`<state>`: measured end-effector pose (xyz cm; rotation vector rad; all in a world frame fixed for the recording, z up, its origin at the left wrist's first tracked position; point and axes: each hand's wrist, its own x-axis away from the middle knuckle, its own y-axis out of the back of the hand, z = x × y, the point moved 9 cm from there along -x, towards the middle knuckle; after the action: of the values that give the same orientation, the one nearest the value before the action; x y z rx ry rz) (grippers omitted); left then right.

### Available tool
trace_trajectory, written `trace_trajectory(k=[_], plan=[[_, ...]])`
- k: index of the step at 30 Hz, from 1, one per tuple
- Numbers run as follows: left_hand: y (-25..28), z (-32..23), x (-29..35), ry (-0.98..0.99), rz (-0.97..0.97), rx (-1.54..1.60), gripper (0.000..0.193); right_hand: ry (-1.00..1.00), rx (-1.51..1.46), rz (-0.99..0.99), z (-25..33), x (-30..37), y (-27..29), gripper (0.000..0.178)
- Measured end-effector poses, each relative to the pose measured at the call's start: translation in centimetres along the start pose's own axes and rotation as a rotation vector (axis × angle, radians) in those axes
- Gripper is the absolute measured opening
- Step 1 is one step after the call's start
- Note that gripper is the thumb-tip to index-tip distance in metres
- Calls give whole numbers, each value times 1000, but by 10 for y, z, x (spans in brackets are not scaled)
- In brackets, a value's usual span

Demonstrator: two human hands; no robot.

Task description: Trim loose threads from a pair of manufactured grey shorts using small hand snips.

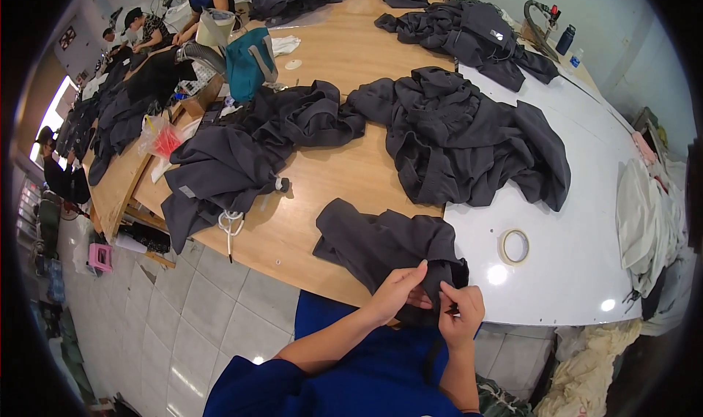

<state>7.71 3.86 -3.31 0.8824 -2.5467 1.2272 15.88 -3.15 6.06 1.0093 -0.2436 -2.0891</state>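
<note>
In the head view, the left hand (397, 297) and right hand (461, 311) pinch a crumpled dark-grey cloth garment (384, 239) at its near end. It overhangs the tan wooden counter (329, 175) — a loosened grip could let it slide off.

We look from the wearer's head, through the left of two side-by-side fisheye cameras, steeply down on the bare left hand (398, 291) and bare right hand (461, 313), close by at lower centre. Beyond them, we face along the tan wood-topped table (343, 186) toward the frame's top, straight edges bending near the dark rim.
</note>
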Motion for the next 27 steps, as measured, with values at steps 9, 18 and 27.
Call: trace_trajectory(k=[9, 18, 27], plan=[[15, -5, 6, -7, -62, 117, 26, 75, -55, 30, 17, 5, -14, 14], [9, -17, 4, -131, 32, -242, 30, -14, -182, 262, 18, -4, -27, 17], [-19, -97, 31, -359, -5, 35, 35, -256, -352, -271, 3, -16, 29, 15]])
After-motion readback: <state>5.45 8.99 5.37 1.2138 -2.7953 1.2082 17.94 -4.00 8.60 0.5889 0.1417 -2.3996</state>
